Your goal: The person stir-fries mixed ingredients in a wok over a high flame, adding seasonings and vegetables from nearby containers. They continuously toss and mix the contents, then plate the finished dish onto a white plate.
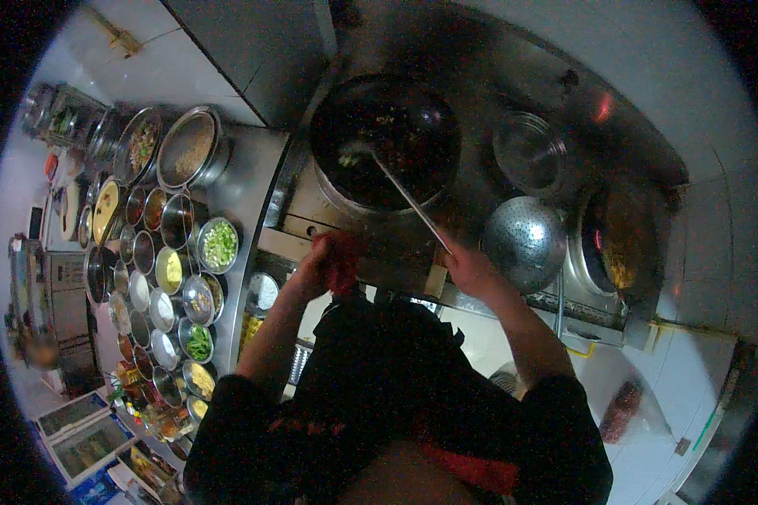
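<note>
A dark wok sits on the stove before me, with some pale bits of food low in it. In my right hand is the handle of a long metal ladle. Its head is down inside the wok at the left, beside a pale clump of food; the dark picture hides its exact shape. My left hand is closed around a bunched red cloth, just below the wok's near rim. Whether the cloth touches a wok handle is too dark to tell.
Right of the wok lie a perforated metal strainer and a round metal vessel. Another wok stands farther right. The steel counter at left bears many bowls, including chopped scallions. A bag of meat lies at lower right.
</note>
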Demonstrator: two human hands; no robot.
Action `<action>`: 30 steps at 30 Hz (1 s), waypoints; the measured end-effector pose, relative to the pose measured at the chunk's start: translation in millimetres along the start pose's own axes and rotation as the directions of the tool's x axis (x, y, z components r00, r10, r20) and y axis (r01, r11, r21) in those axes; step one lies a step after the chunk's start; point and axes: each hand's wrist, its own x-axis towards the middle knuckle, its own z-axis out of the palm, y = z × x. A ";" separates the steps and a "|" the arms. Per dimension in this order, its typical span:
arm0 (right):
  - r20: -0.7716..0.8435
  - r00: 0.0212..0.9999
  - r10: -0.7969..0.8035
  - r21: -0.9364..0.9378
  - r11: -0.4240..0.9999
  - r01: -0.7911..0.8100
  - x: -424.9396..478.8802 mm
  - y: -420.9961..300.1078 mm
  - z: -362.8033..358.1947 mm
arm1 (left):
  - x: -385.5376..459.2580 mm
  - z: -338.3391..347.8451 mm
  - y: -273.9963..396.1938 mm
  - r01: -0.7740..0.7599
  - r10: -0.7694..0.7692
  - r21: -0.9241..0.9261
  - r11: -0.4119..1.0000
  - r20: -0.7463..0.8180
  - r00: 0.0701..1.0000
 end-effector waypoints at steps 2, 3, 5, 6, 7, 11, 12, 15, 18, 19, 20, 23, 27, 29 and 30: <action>0.103 0.987 0.126 0.066 0.989 -0.134 -10.9 13.1 -16.3 | -49.2 -11.2 -2.3 -0.031 0.026 -0.079 0.996 -0.054 0.998; 0.212 0.936 0.281 0.136 0.940 -0.313 -11.0 15.5 -19.3 | -74.3 -21.1 -7.9 -0.037 0.025 -0.059 0.998 -0.205 0.979; 0.032 0.958 0.284 0.102 0.953 -0.286 20.0 18.1 -16.4 | -111.0 -58.1 -21.3 -0.008 -0.015 -0.048 0.999 -0.465 0.885; -0.112 0.963 0.247 0.090 0.967 -0.237 34.3 37.1 6.0 | -112.5 -63.6 -22.4 -0.050 -0.044 -0.176 0.983 -0.491 0.870; -0.232 0.952 0.200 0.069 0.980 -0.189 44.2 14.8 8.3 | -123.3 -62.0 -23.5 -0.086 -0.047 -0.314 0.946 -0.393 0.918; 0.053 0.988 0.146 -0.026 0.989 -0.145 33.6 0.1 25.7 | -115.9 -31.5 -8.2 -0.205 0.181 -0.005 0.979 -0.443 0.878; -0.021 0.996 -0.083 -0.089 0.993 0.081 13.4 11.1 35.8 | -115.1 -36.2 -2.3 -0.206 0.204 0.032 0.978 -0.358 0.911; 0.089 0.964 0.249 -0.057 0.968 -0.245 -22.9 1.3 18.8 | -120.3 -51.0 14.6 -0.154 0.156 0.026 0.988 -0.239 0.958; -0.096 0.905 0.416 0.046 0.910 -0.413 -23.2 0.8 27.4 | -111.1 -69.3 27.9 -0.030 0.010 -0.077 0.997 -0.241 0.970; -0.148 0.922 0.358 0.080 0.933 -0.350 -18.5 11.6 41.0 | -100.7 -74.4 35.7 0.012 -0.039 -0.114 0.993 -0.243 0.969; -0.207 0.930 0.305 0.103 0.952 -0.289 -16.5 24.4 54.0 | -91.2 -72.3 48.0 0.142 -0.140 -0.017 0.990 -0.309 0.941; -0.108 0.985 0.132 0.136 0.984 -0.117 -26.3 23.7 97.6 | -61.1 -88.7 44.0 0.095 0.007 0.253 0.963 -0.376 0.927; 0.202 0.945 0.257 -0.131 0.963 -0.234 -48.0 -74.9 54.3 | -35.1 -126.3 44.2 0.104 -0.084 0.069 0.992 -0.253 0.964; 0.036 0.991 0.128 0.213 0.968 -0.133 -39.1 -30.1 62.1 | -21.8 -109.4 49.9 0.116 -0.126 -0.080 0.990 -0.127 0.984; 0.065 0.946 0.319 0.064 0.944 -0.323 -12.3 -41.9 51.2 | -19.4 -103.9 56.4 0.105 -0.119 -0.148 0.983 -0.089 0.989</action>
